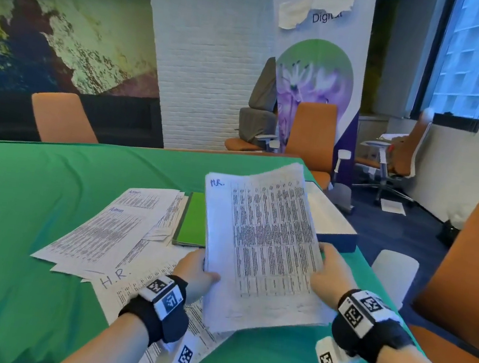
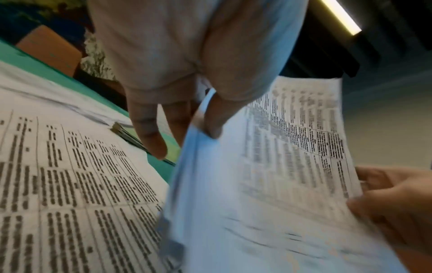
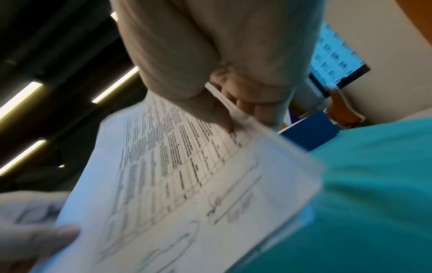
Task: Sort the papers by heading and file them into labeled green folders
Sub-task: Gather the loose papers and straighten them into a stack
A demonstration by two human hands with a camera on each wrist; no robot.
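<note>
Head: both hands (image 1: 199,270) around paper stack (image 1: 263,245)

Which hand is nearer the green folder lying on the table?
Left. The left hand grips the held stack's edge just in front of the green folder; the right hand grips the stack's far side, away from it.

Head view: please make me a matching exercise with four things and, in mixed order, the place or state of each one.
Things:
1. stack of papers
2. green folder
3. sheet headed Admin
4. blue box

Places or states:
A. flat on the cloth, far left of the pile
B. lifted, held by both hands
C. at the table's right edge
D. lying behind the loose sheets, partly hidden by the stack

Pairs: 1-B, 2-D, 3-A, 4-C
</note>
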